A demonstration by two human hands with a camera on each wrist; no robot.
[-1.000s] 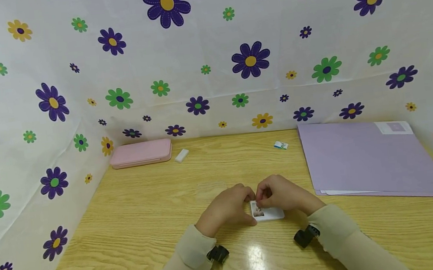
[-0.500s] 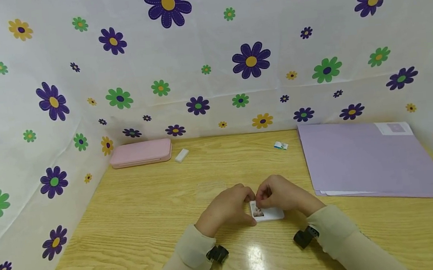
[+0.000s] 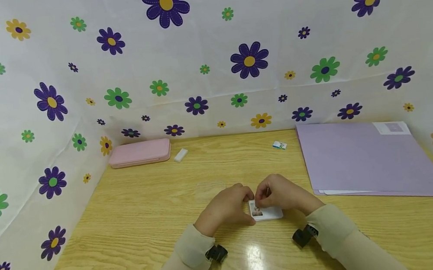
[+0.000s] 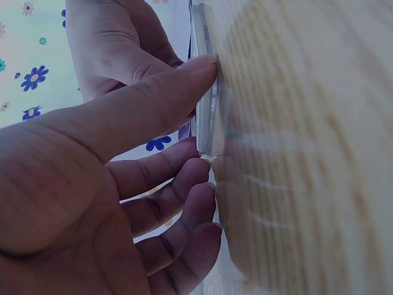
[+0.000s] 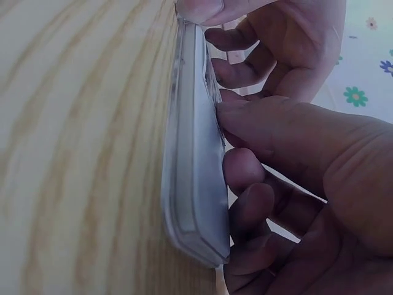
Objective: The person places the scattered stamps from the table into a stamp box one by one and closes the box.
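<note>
A flat white rectangular slab (image 3: 272, 213) with rounded corners lies on the table between both hands. Its edge shows a clear outer layer (image 5: 174, 203) in the right wrist view. Near its left end is a small brown-toned picture (image 3: 257, 212) with a pale border. My left hand (image 3: 225, 208) holds that end between its thumb, at the near edge, and its fingers at the far edge. With curled fingers, my right hand (image 3: 281, 193) pinches at the picture's upper part, thumb tip against the slab's face. Those fingertips hide what they pinch.
A thin transparent sheet (image 3: 205, 190) lies left of the hands. Further back are a pink case (image 3: 140, 152), a white eraser-like block (image 3: 181, 155) and a small blue-and-white piece (image 3: 279, 145). Purple folders (image 3: 368, 161) cover the right side. A flower-patterned cloth (image 3: 211, 79) encloses the table.
Both hands keep nearly the same places on the slab. The right fingertips shift only slightly over the picture. The whole view has drifted a few pixels.
</note>
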